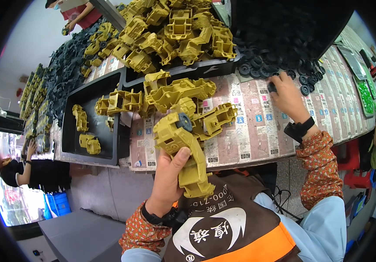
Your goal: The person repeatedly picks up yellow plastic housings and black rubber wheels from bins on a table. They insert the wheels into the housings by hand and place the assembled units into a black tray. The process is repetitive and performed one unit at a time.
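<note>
My left hand [167, 174] grips a yellow plastic toy truck body [183, 150], held tilted above the table's front edge. One black wheel [184, 121] sits on its upper end. Over the table at the right, my right hand [287, 97] pinches a black toy wheel [272, 87], partly hidden by the fingers, beside a heap of loose black wheels [258, 65]. Several more yellow truck bodies [179, 92] lie loosely piled on the table just beyond my left hand.
A black tray [120, 144] at left holds a few yellow parts. Behind it, another black bin [214, 69] is heaped with yellow bodies [179, 26]. Dark parts [70, 61] pile up at far left. Green pieces [365, 91] lie at far right. Other people work at left, back and right.
</note>
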Motion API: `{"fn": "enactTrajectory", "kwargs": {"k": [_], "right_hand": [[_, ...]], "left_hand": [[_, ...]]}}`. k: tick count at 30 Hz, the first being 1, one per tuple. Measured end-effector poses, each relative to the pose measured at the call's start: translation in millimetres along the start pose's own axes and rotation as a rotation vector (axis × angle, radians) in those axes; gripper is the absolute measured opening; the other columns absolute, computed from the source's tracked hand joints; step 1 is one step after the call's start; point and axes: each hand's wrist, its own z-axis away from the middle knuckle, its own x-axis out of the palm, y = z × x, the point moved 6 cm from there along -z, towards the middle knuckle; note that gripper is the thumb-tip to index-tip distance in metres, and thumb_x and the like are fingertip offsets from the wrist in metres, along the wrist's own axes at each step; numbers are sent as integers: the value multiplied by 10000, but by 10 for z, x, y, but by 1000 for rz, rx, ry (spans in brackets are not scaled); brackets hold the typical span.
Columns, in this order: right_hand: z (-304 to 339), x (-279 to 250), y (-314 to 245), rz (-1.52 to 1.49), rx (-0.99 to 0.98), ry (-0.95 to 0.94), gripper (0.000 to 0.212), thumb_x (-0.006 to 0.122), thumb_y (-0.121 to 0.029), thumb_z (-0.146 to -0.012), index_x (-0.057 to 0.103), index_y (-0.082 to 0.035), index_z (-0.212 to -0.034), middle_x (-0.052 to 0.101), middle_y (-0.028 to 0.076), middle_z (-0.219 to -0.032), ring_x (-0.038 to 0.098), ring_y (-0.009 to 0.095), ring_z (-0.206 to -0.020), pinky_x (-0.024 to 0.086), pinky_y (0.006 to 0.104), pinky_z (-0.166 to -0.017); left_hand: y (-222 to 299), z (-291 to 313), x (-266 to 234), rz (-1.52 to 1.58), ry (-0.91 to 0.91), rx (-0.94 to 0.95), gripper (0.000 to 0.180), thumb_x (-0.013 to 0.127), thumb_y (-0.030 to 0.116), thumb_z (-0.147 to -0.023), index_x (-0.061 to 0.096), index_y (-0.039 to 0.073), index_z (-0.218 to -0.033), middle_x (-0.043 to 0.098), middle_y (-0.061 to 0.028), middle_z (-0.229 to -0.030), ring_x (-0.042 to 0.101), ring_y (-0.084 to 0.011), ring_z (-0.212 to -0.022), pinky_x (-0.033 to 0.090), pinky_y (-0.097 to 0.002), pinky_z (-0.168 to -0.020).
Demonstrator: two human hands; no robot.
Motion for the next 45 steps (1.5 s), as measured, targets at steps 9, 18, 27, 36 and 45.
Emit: {"fn": "enactTrajectory", "kwargs": {"k": [9,18,27,36,45], "right_hand": [[379,-126,-822,-1048,244,-491,440,702,-47,-912,580,-36,-1335,573,21,-1065,557,92,-962,477,254,-875],[899,-107,-1981,-1682,168,-662,478,628,-45,-1005,500,-10,-1464,512,42,-1256,544,99,-1097,485,255,-963],[1050,-179,-2096,-1293,-8,-543,687,577,-9,-974,317,4,-1610,564,179,-1470,580,219,-1317,432,321,-1105],[1082,-235,-2180,-1589,-38,-671,962,548,3,-754,212,-11,-1655,460,202,-1593,448,246,-1472,301,334,-1206],[712,-470,-1511,-906,-198,-402,627,607,-15,-842,564,-70,-1465,588,205,-1456,674,337,-1197,530,383,-994]], "left_hand": [[-10,-111,-29,106,85,189,413,670,311,-1033,521,41,-1308,670,-96,-1083,721,-188,-866,647,-323,-696],[13,-104,63,138,73,303,346,640,198,-1052,507,87,-1352,657,-67,-1176,698,-160,-976,625,-323,-809],[-14,-68,-5,72,74,423,392,683,111,-1018,472,66,-1345,624,-61,-1217,652,-145,-1047,567,-314,-897],[-69,68,25,11,129,600,611,713,0,-964,363,77,-1459,545,-61,-1348,573,-157,-1190,467,-320,-1043],[-34,13,51,33,-20,268,550,679,41,-988,392,77,-1456,620,-87,-1235,643,-188,-1098,555,-360,-961]]}}
